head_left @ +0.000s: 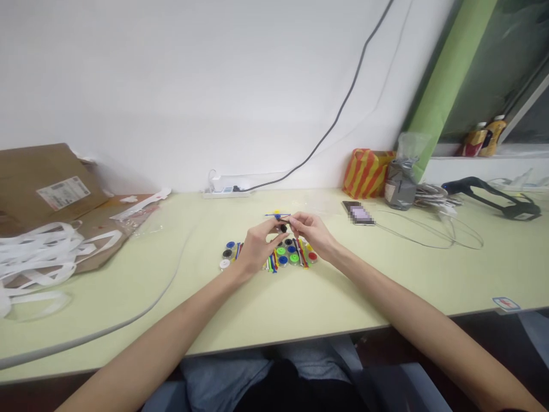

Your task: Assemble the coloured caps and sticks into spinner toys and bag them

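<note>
Together, both hands meet just above the pale green worktop (386, 286) — the left hand (256, 247) and right hand (313, 233) each pinch a small piece between their fingertips, a black wheel (283, 228) on a thin blue stick (277, 216). Directly beneath them lies a cluster of coloured wheels and sticks (285, 256). A phone (359, 213) lies off to the right.
</note>
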Demonstrator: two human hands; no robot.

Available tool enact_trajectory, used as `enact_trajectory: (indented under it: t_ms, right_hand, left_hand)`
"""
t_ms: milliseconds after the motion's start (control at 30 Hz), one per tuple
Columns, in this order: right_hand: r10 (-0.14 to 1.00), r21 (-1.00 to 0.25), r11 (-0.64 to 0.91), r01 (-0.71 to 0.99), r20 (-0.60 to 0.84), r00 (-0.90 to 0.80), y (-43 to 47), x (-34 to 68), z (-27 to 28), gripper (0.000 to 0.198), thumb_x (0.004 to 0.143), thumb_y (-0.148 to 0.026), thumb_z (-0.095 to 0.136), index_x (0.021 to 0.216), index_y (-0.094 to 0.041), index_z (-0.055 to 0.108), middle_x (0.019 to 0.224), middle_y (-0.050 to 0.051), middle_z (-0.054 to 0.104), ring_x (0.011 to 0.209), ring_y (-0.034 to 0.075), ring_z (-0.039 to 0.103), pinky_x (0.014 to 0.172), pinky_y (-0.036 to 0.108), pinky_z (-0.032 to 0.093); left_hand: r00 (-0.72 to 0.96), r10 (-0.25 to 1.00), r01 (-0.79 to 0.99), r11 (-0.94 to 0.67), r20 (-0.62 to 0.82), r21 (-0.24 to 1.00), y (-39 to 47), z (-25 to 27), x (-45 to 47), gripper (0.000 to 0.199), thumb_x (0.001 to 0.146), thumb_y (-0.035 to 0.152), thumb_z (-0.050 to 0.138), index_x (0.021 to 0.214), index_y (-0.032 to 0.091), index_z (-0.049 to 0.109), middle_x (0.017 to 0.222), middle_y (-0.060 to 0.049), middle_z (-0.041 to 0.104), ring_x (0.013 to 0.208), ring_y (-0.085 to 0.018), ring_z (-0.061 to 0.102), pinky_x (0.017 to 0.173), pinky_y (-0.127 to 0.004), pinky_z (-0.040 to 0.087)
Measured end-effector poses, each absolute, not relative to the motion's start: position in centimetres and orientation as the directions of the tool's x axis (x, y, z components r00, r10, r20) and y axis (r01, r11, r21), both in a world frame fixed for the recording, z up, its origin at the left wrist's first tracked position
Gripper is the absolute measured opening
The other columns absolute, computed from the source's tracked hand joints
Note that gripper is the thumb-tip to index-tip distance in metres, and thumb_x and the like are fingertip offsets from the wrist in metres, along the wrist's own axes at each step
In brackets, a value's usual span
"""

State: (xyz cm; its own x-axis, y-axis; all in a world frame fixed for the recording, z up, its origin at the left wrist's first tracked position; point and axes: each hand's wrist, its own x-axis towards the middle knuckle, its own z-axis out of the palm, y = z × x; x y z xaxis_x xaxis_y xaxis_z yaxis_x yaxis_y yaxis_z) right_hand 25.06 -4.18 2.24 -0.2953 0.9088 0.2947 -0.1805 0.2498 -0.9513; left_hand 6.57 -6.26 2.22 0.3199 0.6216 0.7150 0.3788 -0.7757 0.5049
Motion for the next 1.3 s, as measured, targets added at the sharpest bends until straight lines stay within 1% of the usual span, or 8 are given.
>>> enact_trajectory:
  t_ms: [100,200,333,600,833,1000,1133,1300]
  right_hand:
    - [0.909,-0.949,0.249,-0.191,0.298,-0.293,-4.5,25.4,1.8,0.045,0.074,-0.060,0.078,0.082,-0.018,0.067,0.067,-0.001,0.059,0.062,0.011,0.049,0.063,0.027,0.039]
    - [0.895,-0.949,0.261,-0.176,0.306,-0.324,-4.6,25.4,1.9,0.046,0.072,-0.061,0.079,0.082,-0.018,0.067,0.067,0.000,0.060,0.062,0.011,0.048,0.062,0.027,0.038]
    - [0.884,-0.947,0.286,-0.145,0.319,-0.342,-4.9,25.3,2.3,0.048,0.070,-0.063,0.079,0.080,-0.018,0.065,0.069,-0.001,0.058,0.064,0.012,0.046,0.062,0.027,0.037]
    - [0.839,-0.949,0.300,-0.095,0.310,-0.448,-5.1,26.0,2.6,0.050,0.074,-0.066,0.076,0.081,-0.018,0.062,0.071,0.000,0.055,0.066,0.013,0.046,0.062,0.027,0.037]
    - [0.850,-0.924,0.377,-0.065,0.372,-0.373,-5.2,25.5,2.2,0.047,0.074,-0.062,0.077,0.077,-0.019,0.058,0.073,0.001,0.061,0.066,0.014,0.052,0.063,0.028,0.041]
    - [0.835,-0.868,0.495,0.019,0.470,-0.285,-5.3,24.9,1.4,0.044,0.079,-0.058,0.071,0.072,-0.021,0.049,0.068,-0.001,0.056,0.064,0.014,0.052,0.062,0.028,0.040]
    - [0.811,-0.822,0.562,0.090,0.526,-0.255,-5.6,24.9,2.2,0.036,0.084,-0.049,0.068,0.072,-0.021,0.050,0.068,-0.002,0.055,0.065,0.014,0.052,0.062,0.028,0.041]
    - [0.728,-0.717,0.678,0.163,0.624,-0.285,-6.2,25.3,4.0,0.016,0.086,-0.035,0.068,0.088,-0.020,0.065,0.091,0.004,0.069,0.084,0.018,0.063,0.075,0.031,0.047]
  left_hand:
    - [0.327,0.622,0.375,-0.776,0.711,0.506,-6.3,2.2,6.7,0.024,0.093,0.041,0.065,0.102,0.018,0.069,0.096,-0.005,0.073,0.082,-0.017,0.072,0.080,-0.033,0.064]
    - [0.332,0.627,0.376,-0.773,0.705,0.511,-6.4,2.3,6.7,0.025,0.094,0.040,0.063,0.105,0.019,0.069,0.101,-0.005,0.073,0.084,-0.017,0.071,0.075,-0.032,0.064]
    - [0.343,0.628,0.327,-0.777,0.698,0.538,-6.5,2.3,6.7,0.024,0.093,0.039,0.065,0.108,0.020,0.070,0.105,-0.005,0.073,0.090,-0.018,0.071,0.079,-0.033,0.065]
    - [0.321,0.652,0.271,-0.758,0.687,0.593,-6.7,2.2,6.8,0.026,0.090,0.038,0.069,0.106,0.019,0.072,0.104,-0.006,0.074,0.087,-0.019,0.073,0.080,-0.035,0.066]
    - [0.409,0.522,0.308,-0.851,0.749,0.425,-6.6,2.2,6.2,0.017,0.092,0.025,0.066,0.107,0.019,0.070,0.099,-0.005,0.075,0.086,-0.017,0.071,0.080,-0.031,0.062]
    - [0.429,0.478,0.346,-0.871,0.767,0.349,-6.9,2.1,6.1,0.015,0.093,0.025,0.066,0.106,0.020,0.070,0.093,-0.004,0.075,0.080,-0.016,0.070,0.076,-0.030,0.059]
    - [0.383,0.529,0.336,-0.843,0.757,0.419,-6.8,2.4,6.4,0.019,0.091,0.032,0.069,0.105,0.019,0.071,0.094,-0.005,0.075,0.080,-0.017,0.071,0.076,-0.029,0.060]
    - [0.337,0.598,0.357,-0.796,0.727,0.489,-6.5,3.0,6.6,0.023,0.091,0.037,0.068,0.104,0.019,0.070,0.093,-0.003,0.076,0.079,-0.016,0.072,0.077,-0.030,0.061]
